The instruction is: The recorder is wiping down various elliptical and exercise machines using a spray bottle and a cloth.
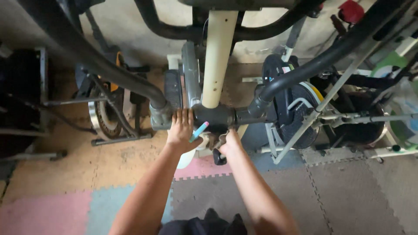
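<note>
A: Two bare hands meet at the dark metal hub (pixel 216 116) of an exercise machine, seen from above. What are the fingers of the left hand (pixel 183 130) doing?

B: They are spread flat and pressed against the hub's left end, beside a grey clamp (pixel 160 114). A slim teal pen (pixel 199 131) with a pink tip is pinned under the thumb and juts out to the right.

A: And the right hand (pixel 229 142)?

B: Its fingers are curled shut around a small dark tool (pixel 218 156) just under the hub. The black handle end pokes out below the palm; the tool's working end is hidden.

A: Shapes and surfaces?

B: A smooth cream tube (pixel 217 56) rises from the hub. Thick black curved bars (pixel 109 65) sweep out on each side, matte and round. A black disc-shaped flywheel housing (pixel 289 104) sits to the right, a bare steel wheel (pixel 101 114) to the left.

A: Underfoot?

B: Foam puzzle mats (pixel 348 191), grey, pink and pale blue, with toothed edges, scuffed and dusty.
</note>
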